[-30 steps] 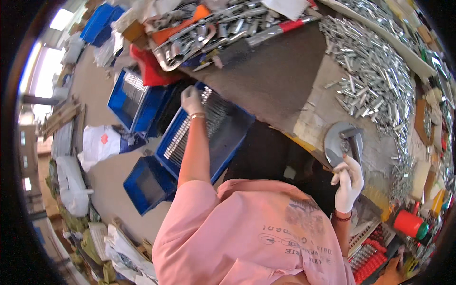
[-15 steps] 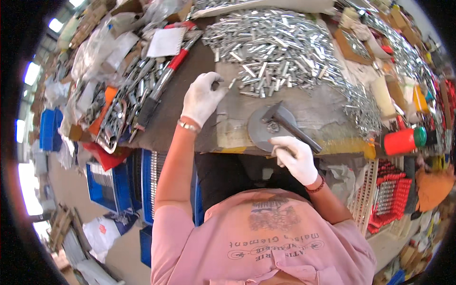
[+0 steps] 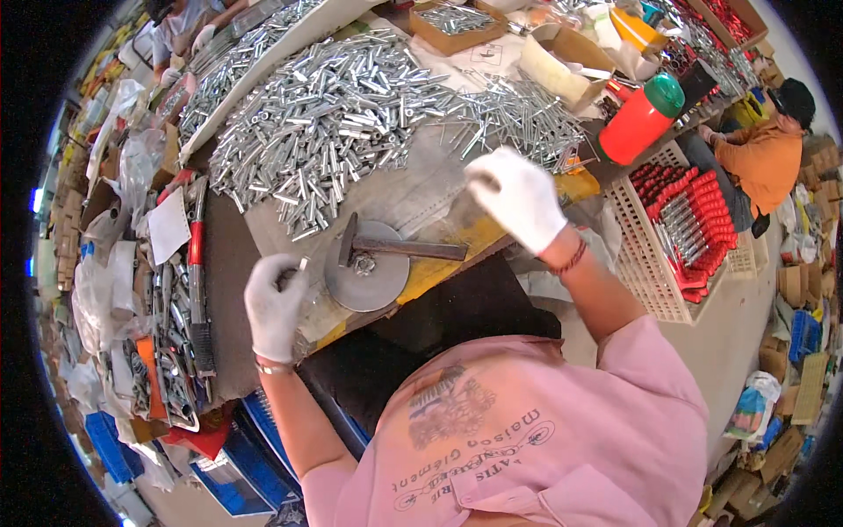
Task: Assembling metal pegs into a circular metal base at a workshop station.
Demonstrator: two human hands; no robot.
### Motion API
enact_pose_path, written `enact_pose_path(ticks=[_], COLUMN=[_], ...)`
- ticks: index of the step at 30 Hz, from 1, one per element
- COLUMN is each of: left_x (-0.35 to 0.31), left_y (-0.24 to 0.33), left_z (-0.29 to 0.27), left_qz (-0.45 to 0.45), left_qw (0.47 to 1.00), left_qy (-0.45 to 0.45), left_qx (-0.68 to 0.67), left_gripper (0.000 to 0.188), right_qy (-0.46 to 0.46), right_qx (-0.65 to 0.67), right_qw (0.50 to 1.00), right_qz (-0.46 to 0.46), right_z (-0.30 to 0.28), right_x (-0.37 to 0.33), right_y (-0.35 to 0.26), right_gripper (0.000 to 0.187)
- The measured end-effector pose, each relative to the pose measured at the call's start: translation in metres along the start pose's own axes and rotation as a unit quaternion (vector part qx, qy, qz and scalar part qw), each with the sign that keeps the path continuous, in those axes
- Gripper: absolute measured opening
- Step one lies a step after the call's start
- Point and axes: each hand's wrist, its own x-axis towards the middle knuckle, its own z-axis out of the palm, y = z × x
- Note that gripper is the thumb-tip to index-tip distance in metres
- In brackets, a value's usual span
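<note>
My left hand point(image 3: 276, 309), in a white glove, pinches a small metal tube point(image 3: 304, 263) whose tip shows beyond the fingers. To its right a round grey metal disc point(image 3: 364, 290) lies at the table's near edge. A hammer point(image 3: 404, 249) rests across the disc, its head on the left, beside a small metal ring-like piece point(image 3: 363, 264). My right hand point(image 3: 518, 200), gloved too, is raised by a pile of thin metal pins point(image 3: 518, 114), fingers curled together; what they hold, if anything, is hidden. Beyond the disc spreads a big heap of short metal tubes point(image 3: 325, 123).
A red canister with a green lid point(image 3: 639, 119) stands on the right. Below it is a cream crate point(image 3: 645, 263) of red-handled tools point(image 3: 689, 228). Tools and bags crowd the left, by a red and black bar point(image 3: 198, 263). Another person point(image 3: 764, 158) sits far right.
My view has swung to the right. My right hand has gone from beside the hammer out to the pin pile. My left hand is now lower, near the disc, still pinching the small tube.
</note>
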Motion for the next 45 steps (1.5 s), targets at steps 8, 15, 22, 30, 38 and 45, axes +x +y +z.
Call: enact_pose_path(ticks=[8, 15, 22, 30, 38, 45], left_x=[-0.031, -0.038, -0.045, -0.053, -0.051, -0.059], left_y=[0.054, 0.046, 0.032, 0.032, 0.022, 0.015], left_z=[0.037, 0.039, 0.042, 0.038, 0.042, 0.040], left_qz=[0.127, 0.129, 0.095, 0.097, 0.093, 0.101], left_qw=[0.986, 0.987, 0.989, 0.992, 0.992, 0.992], left_qy=[-0.072, -0.070, -0.056, -0.003, -0.003, -0.006], left_qx=[0.079, 0.070, 0.098, 0.085, 0.079, 0.080], left_gripper=[0.011, 0.009, 0.007, 0.013, 0.011, 0.009], right_qy=[-0.072, -0.089, -0.139, -0.175, -0.176, -0.182], right_qx=[-0.278, -0.192, 0.044, 0.027, 0.012, 0.022], right_qw=[0.950, 0.944, 0.952, 0.949, 0.948, 0.941], right_qz=[-0.119, -0.253, -0.270, -0.259, -0.263, -0.286], right_z=[0.033, 0.028, 0.027, 0.058, 0.065, 0.065], right_x=[0.069, 0.054, -0.006, -0.028, -0.027, -0.026], right_y=[0.076, 0.050, -0.051, -0.078, -0.082, -0.085], right_gripper=[0.006, 0.003, 0.008, 0.003, 0.003, 0.006])
